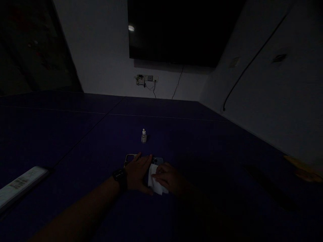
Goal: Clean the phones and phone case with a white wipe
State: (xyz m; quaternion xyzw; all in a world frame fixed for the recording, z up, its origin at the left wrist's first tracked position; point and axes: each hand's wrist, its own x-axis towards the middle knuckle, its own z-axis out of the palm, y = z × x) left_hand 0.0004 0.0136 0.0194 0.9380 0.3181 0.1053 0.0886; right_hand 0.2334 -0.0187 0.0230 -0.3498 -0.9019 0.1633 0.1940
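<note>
My left hand [138, 171], with a dark watch [120, 176] on its wrist, lies with fingers spread over a phone case [126, 158]. The case's camera cutout shows past the fingers, and the rest is covered. Beside it lies a bluish phone [158, 160], its camera end visible at the top; the left fingertips reach its near edge. Pinched in my right hand [169, 177] is a white cloth or tissue [156, 188], held over the phone and hiding most of it. A small white-capped dropper bottle [143, 137] stands upright beyond both hands.
The room is very dim. A long white box [21, 185] lies on the blue surface [101, 141] at left. A yellowish thing [302, 168] is at the far right by the wall. Sockets with cables [147, 79] sit below a large dark screen [176, 33].
</note>
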